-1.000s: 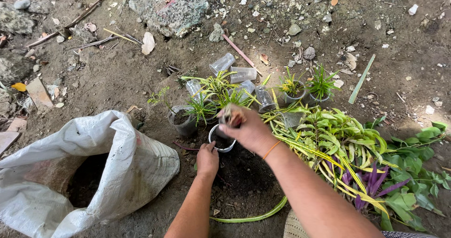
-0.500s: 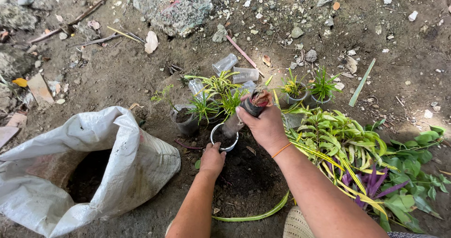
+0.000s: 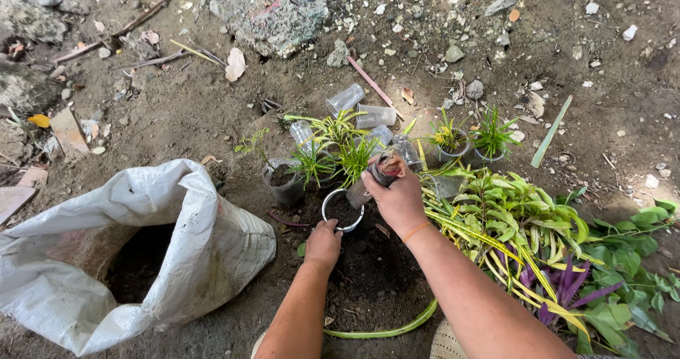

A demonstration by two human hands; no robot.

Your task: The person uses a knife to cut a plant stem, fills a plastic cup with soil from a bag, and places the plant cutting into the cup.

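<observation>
We steady a clear cup (image 3: 342, 210) half filled with soil on the ground, left hand (image 3: 323, 244) gripping its rim, while our right hand (image 3: 397, 192) clutches a second cup (image 3: 384, 166) above. Several potted seedlings (image 3: 333, 157) stand finished; empty cups (image 3: 361, 107) and cuttings (image 3: 524, 217) remain.

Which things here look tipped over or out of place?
Two empty clear plastic cups lie on their sides on the soil behind the planted cups, which stand upright. The white sack slumps open on the ground. The right hand tilts a cup over the upright cup that the left hand touches.
</observation>
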